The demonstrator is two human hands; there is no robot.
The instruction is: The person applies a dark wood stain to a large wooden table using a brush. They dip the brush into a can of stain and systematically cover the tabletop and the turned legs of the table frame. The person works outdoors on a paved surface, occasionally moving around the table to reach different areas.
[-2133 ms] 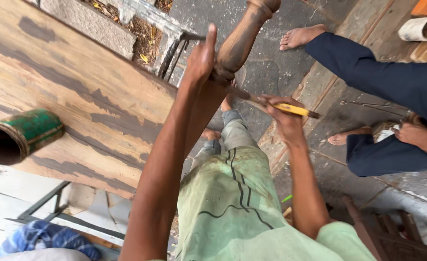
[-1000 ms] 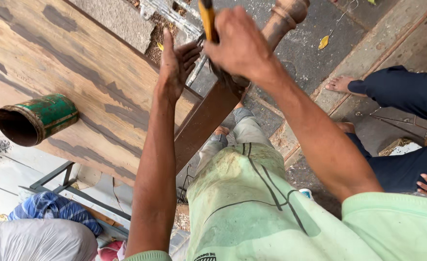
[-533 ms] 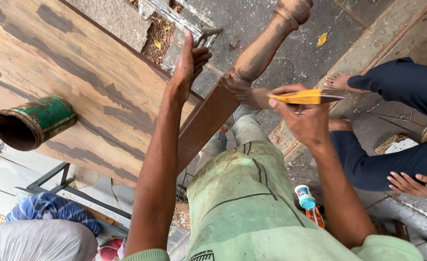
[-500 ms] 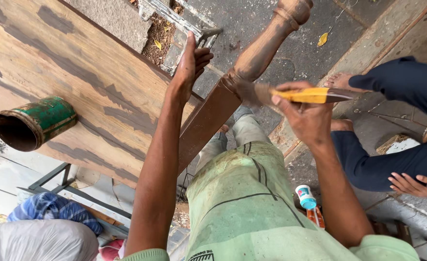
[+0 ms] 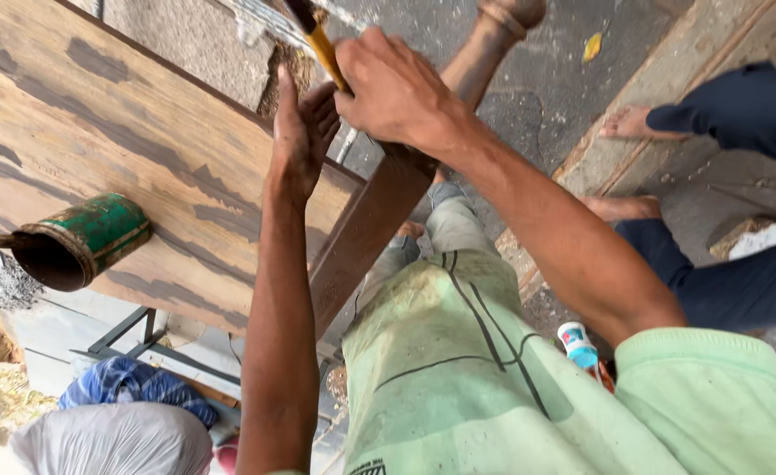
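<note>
My right hand (image 5: 394,88) is closed on the yellow handle of a brush (image 5: 319,46) and holds it over the middle of a turned wooden furniture leg (image 5: 379,215). The leg's dark square part slopes down toward my lap and its round end (image 5: 513,12) points away. My left hand (image 5: 302,132) lies flat with fingers spread against the leg's left side, at the edge of a worn plywood board (image 5: 98,132). The brush's bristle end runs out of the top of the view.
A green tin can (image 5: 84,239) lies on its side on the board at the left. Another person in dark trousers (image 5: 739,264) sits at the right with bare feet (image 5: 625,121) on the stone floor. A small bottle (image 5: 577,341) stands by my right arm.
My right hand has swung the brush from the right of the leg up and left over it, next to my left hand. My left hand stays on the leg.
</note>
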